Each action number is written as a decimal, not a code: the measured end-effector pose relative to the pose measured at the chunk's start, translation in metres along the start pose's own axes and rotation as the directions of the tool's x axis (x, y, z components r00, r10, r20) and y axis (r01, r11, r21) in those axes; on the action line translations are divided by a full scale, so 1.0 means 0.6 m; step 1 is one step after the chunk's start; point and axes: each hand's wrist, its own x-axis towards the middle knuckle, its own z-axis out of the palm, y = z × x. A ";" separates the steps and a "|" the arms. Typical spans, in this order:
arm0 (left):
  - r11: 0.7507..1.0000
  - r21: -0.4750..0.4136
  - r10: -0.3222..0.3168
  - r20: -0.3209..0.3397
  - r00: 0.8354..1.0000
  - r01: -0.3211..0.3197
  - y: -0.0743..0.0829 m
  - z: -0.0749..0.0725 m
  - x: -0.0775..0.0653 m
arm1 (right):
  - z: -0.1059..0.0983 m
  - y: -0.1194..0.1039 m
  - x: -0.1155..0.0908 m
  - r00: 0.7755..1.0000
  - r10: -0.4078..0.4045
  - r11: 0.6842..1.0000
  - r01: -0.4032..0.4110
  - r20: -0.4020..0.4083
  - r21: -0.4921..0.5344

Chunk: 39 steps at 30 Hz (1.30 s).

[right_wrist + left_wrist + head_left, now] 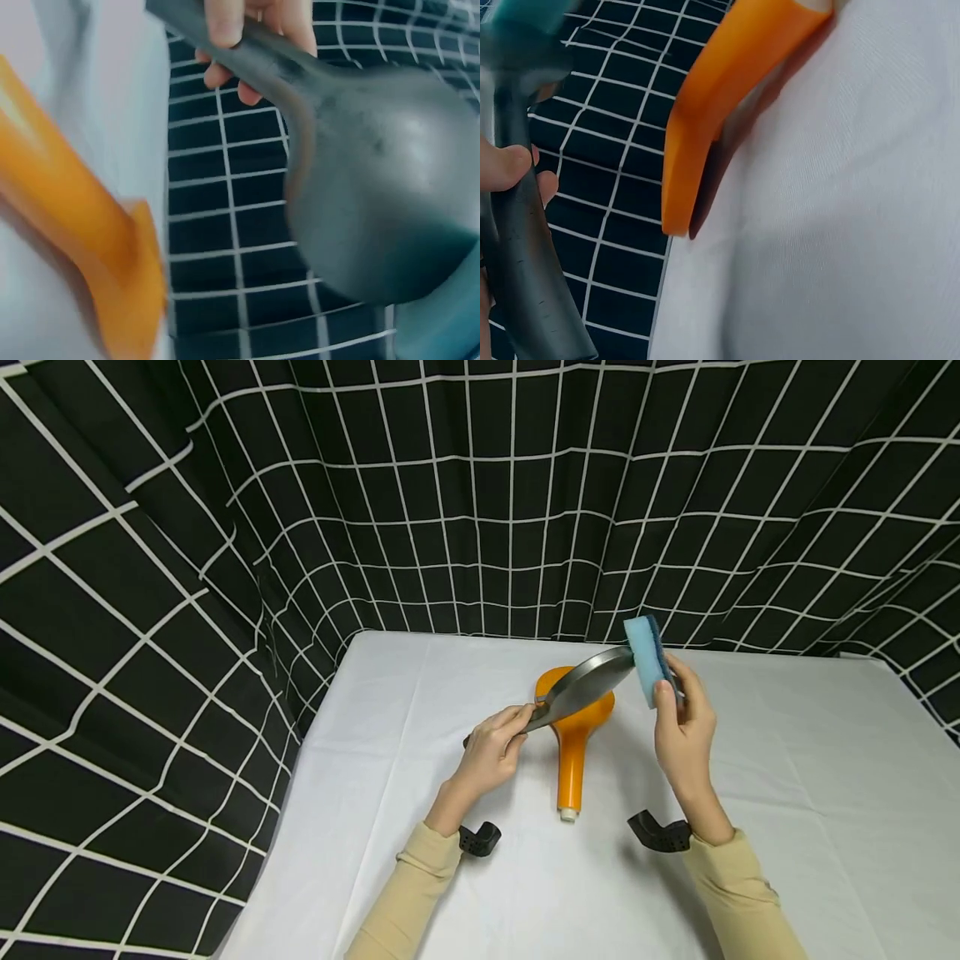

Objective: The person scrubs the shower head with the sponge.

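Fingers of the left hand [487, 752] grip a round grey metal pan [588, 685], the right hand [686, 735] pinching a light-blue rectangular sponge [641, 662] against it, an orange paddle-shaped tool [572, 768] beneath.

pan [588, 687] held aslant above the orange tool [572, 768], blocking the way straight down to its head, sponge [645, 660] closing off the pan's far rim, tool's handle reachable between left hand [489, 752] and right hand [686, 731], wide passage over the table [810, 760] rightward, curtain [480, 527] walling the far edge
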 end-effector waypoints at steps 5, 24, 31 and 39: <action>0.995 0.100 0.016 0.028 0.999 -0.019 0.001 -0.010 0.003 | 0.019 -0.060 0.007 0.902 -0.431 0.902 0.430 -0.012 -0.041; 0.929 0.358 0.106 -0.029 0.994 -0.089 0.002 -0.011 0.006 | 0.024 -0.038 -0.002 0.944 -0.329 0.941 0.328 0.000 -0.083; 0.859 0.506 0.105 -0.022 0.994 -0.079 0.014 -0.009 0.007 | 0.064 -0.017 -0.036 0.712 -0.664 0.659 0.701 0.227 -0.272; 0.831 0.552 0.050 0.036 0.998 -0.061 0.024 -0.004 0.007 | 0.054 -0.004 -0.011 0.877 -0.471 0.815 0.473 0.094 -0.333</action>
